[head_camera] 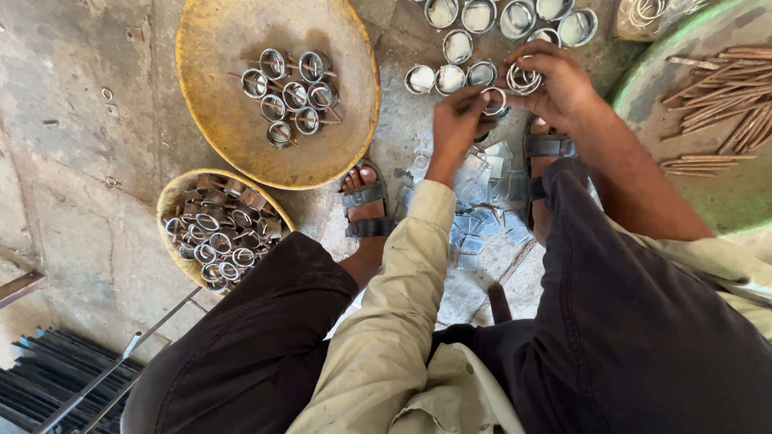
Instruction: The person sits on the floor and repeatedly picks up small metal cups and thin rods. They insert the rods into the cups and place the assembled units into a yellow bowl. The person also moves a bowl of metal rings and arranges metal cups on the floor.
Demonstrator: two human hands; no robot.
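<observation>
My left hand [455, 122] pinches a small round metal ring [494, 101] between its fingertips. My right hand [555, 84] touches the same ring and also holds a small bunch of wire rings [523, 79] under its fingers. Both hands hover just above the concrete floor, over a heap of small square glass pieces [482, 201] lying between my sandalled feet. Just beyond the hands stand several round metal-framed discs [450, 78] in rows.
A large yellow shallow pan [217, 48] holds several finished rings with handles. A smaller basket [178, 197] at the left is full of metal rings. A green tray [724, 185] at the right holds thin metal rods. Dark metal strips [48, 378] lie bottom left.
</observation>
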